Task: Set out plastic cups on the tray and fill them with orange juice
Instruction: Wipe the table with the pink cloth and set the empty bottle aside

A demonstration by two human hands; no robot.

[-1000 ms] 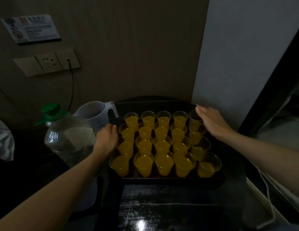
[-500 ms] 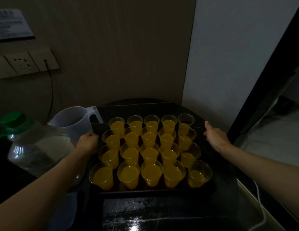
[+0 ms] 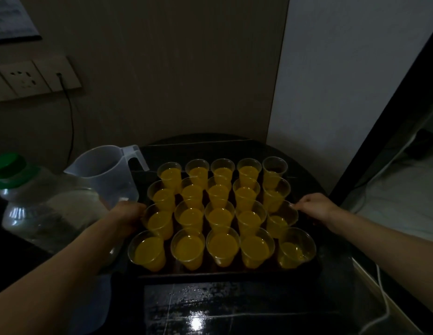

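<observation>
The dark table (image 3: 234, 310) is carrying the black tray (image 3: 222, 274); a clear green-capped bottle (image 3: 48, 213) is standing at the tray's 9 o'clock, and a pale jug (image 3: 104, 172) at 10 o'clock. Twenty plastic cups (image 3: 220, 216) of orange juice are sitting in rows on the tray; the left hand (image 3: 128, 215) is curling its fingers round the rim at 9 o'clock; the right hand (image 3: 313, 206) is gripping the rim at 3 o'clock.

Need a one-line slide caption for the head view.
Left hand and right hand grip opposite sides of the tray carrying twenty plastic cups of orange juice.
</observation>
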